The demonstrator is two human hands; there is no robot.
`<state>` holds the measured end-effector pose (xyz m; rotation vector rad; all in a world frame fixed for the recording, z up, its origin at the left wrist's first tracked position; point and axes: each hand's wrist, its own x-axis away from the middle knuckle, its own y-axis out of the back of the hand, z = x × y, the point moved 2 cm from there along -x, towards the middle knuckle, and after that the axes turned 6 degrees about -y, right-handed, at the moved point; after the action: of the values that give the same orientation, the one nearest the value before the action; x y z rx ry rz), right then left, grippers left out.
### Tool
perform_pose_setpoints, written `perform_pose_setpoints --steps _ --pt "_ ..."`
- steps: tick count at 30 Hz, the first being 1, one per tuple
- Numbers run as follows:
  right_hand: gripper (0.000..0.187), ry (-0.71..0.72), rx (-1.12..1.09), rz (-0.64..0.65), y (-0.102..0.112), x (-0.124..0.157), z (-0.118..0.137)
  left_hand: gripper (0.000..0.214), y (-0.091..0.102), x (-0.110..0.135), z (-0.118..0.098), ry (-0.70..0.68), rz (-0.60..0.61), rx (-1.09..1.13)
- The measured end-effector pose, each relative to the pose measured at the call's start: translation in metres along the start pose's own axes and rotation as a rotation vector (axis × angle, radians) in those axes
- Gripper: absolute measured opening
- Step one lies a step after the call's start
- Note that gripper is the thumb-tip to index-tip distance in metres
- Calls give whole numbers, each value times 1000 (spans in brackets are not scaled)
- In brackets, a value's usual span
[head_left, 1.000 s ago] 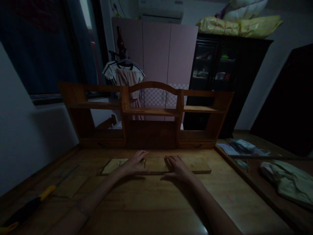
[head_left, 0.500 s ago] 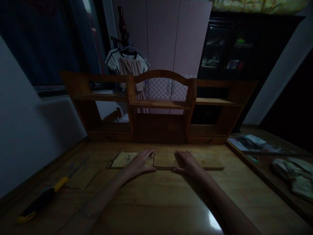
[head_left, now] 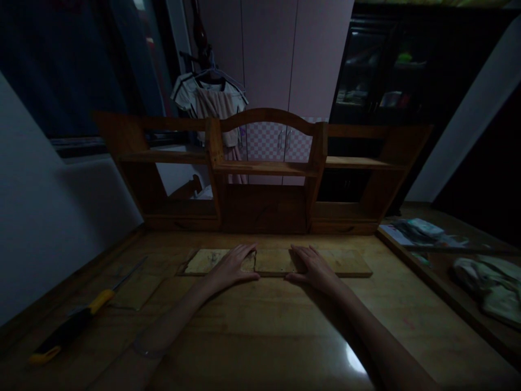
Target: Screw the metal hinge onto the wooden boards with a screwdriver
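Two flat wooden board pieces lie end to end across the desk, meeting at a ragged dark line. My left hand (head_left: 233,266) spans the left board (head_left: 205,260), fingers at its far edge and thumb along the near edge, close to the join. That board has a rough, pale, marked top and a broken left end. My right hand (head_left: 311,265) grips the smoother right board (head_left: 350,263) in the same way, fingertips on its far side and thumb in front. A screwdriver (head_left: 77,320) with a black and yellow handle lies apart, left of my left forearm.
A wooden shelf unit (head_left: 266,169) stands along the back of the desk (head_left: 252,336). A thin flat sheet (head_left: 140,290) lies near the screwdriver's shaft. Past the desk's right edge are a plastic-wrapped bundle (head_left: 423,231) and crumpled cloth (head_left: 488,285). A wall borders the left.
The view has tilted slightly, so the desk and shelf sit a little higher in the picture. Both hands keep their hold, and the boards stay in place.
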<state>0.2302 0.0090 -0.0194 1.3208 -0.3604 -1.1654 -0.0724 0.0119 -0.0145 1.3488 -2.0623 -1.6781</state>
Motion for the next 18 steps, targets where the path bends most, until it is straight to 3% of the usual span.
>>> perform_pose_setpoints --steps 18 --pt "84 15 -2 -13 6 0 6 82 -1 0 1 -24 -18 -29"
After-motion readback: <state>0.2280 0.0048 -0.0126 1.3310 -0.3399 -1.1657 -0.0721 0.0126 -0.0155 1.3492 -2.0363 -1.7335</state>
